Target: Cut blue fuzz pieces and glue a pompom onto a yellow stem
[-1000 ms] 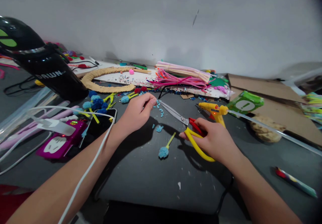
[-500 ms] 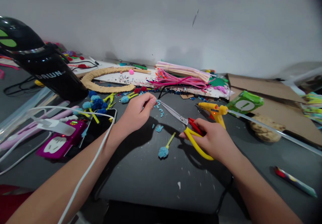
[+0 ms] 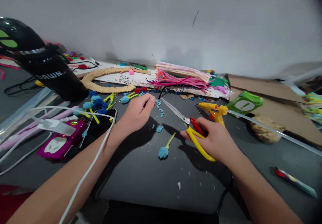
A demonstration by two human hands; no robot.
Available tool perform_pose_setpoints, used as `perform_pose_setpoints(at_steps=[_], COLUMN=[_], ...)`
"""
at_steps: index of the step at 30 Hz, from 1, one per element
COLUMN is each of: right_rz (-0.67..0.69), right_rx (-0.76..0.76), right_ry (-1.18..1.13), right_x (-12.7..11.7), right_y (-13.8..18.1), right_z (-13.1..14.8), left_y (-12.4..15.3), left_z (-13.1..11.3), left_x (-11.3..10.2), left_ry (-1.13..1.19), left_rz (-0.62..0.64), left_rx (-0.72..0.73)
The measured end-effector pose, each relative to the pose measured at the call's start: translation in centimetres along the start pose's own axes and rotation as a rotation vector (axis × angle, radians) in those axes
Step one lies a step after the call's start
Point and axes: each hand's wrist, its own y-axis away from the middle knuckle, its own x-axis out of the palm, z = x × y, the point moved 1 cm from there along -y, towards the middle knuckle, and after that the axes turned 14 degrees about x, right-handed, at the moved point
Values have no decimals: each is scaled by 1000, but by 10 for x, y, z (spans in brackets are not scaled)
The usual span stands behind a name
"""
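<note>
My right hand (image 3: 213,140) grips the yellow and red handles of a pair of scissors (image 3: 184,121); the closed steel blades point up and left toward my left hand. My left hand (image 3: 137,111) rests on the dark table (image 3: 151,177) with its fingertips pinched together on something too small to name, beside small blue snippets (image 3: 159,105). A blue pom-pom on a yellow stem (image 3: 165,148) lies on the table between the hands, with a loose blue tuft (image 3: 159,128) above it.
A yellow glue gun (image 3: 213,109) stands behind my right hand. Pink pipe cleaners (image 3: 178,79), a tan wreath ring (image 3: 105,79), blue pom-poms (image 3: 97,103), a black appliance (image 3: 37,62), a phone (image 3: 99,125), a magenta device (image 3: 59,141) and a white cable (image 3: 88,170) crowd the left and back. Cardboard (image 3: 271,93) lies at right.
My right hand and the scissors have shifted slightly to the right and up, drawing the blade tips a little away from my left fingertips. The left hand has stayed put.
</note>
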Motion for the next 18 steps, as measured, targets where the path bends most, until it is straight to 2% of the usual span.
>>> perform_pose_setpoints(at_steps=[18], right_rz=[-4], right_rx=[-39], right_ry=[27], right_x=[2], right_y=[0], right_z=[-2], left_y=[0], left_z=[-2], left_x=[0], left_ry=[-59], left_rz=[24], left_rx=[21])
